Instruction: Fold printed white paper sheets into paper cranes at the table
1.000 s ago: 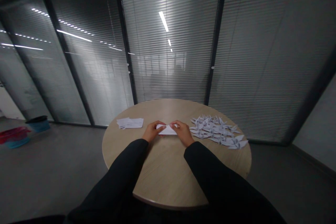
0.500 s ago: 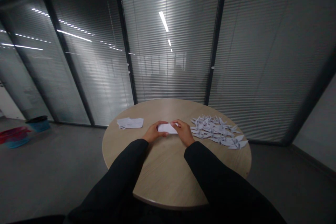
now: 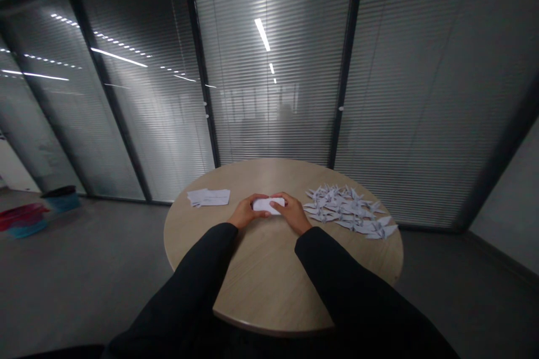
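Observation:
Between my two hands is a small white piece of paper (image 3: 264, 205), oblong and apparently folded, held over the middle of the round table. My left hand (image 3: 245, 212) grips its left end, thumb on the near edge and fingers on the far edge. At the right end, my right hand (image 3: 293, 213) holds it, with the thumb lying across the paper's face and the index finger along the far edge. The underside of the paper is hidden from me.
A pile of folded white paper cranes (image 3: 347, 210) covers the right side of the wooden table (image 3: 269, 286). Flat white paper slips (image 3: 215, 197) lie at the left. On the floor stand a blue bin with a dark liner (image 3: 63, 200) and one with a red liner (image 3: 25, 221).
My right thumb has moved from the paper's right end down onto its face, and the right fingers have shifted along the far edge. My left hand keeps its hold.

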{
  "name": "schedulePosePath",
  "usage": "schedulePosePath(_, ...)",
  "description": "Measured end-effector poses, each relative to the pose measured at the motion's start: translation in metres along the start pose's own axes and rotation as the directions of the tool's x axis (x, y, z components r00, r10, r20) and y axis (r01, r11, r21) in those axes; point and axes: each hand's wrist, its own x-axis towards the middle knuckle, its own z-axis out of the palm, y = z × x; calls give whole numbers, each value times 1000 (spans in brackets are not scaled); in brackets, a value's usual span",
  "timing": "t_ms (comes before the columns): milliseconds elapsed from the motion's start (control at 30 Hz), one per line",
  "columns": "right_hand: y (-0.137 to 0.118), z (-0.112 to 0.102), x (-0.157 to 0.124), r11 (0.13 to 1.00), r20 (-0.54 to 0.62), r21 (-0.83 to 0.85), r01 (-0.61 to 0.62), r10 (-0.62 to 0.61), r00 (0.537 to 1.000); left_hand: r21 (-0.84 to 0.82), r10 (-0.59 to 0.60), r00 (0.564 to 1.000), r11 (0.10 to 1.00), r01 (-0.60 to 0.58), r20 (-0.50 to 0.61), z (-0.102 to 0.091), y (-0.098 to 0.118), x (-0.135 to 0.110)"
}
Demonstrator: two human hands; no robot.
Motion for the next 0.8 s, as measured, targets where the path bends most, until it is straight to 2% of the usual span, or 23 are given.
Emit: schedulePosePath(800, 0, 1, 1, 999, 14, 18, 37, -37, 999, 51, 46, 999, 998, -45, -12, 0, 1, 0)
